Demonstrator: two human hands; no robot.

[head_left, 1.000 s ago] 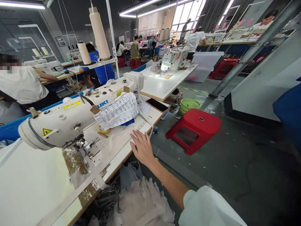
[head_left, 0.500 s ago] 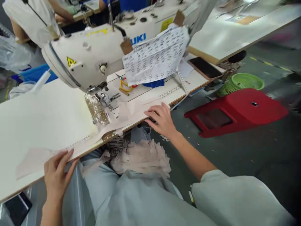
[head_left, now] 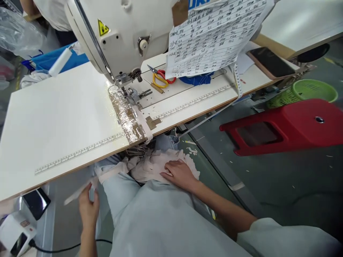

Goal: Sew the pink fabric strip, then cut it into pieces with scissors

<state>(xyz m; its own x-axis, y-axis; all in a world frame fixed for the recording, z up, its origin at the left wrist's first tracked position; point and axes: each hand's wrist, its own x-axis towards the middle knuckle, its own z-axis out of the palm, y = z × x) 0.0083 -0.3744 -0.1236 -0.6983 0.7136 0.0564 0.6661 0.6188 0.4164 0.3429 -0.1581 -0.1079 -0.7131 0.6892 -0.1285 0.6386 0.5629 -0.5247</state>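
Note:
Below the table edge, my left hand [head_left: 89, 205] pinches a pale pink fabric strip [head_left: 76, 194] that trails off to the left. My right hand [head_left: 179, 174] rests on a heap of pale pink fabric pieces [head_left: 150, 166] in my lap, its fingers stretched out and thumb apart. Above my lap is a sewing machine [head_left: 120, 39] with a needle area over a taped patch [head_left: 127, 116]. A narrow pale strip [head_left: 143, 123] runs over the table edge beside that patch.
Yellow-and-red-handled snips [head_left: 160, 78], a handwritten paper sheet [head_left: 211, 39] and a phone [head_left: 270, 62] are around the machine. A tape measure [head_left: 237, 80] hangs off the edge. To the right stand a red stool [head_left: 289, 128] and a green basket [head_left: 316, 91].
Both hands have come down off the table: the left below its edge with a strip, the right onto the lap heap. The pale fabric along the table front is gone. The view has shifted closer.

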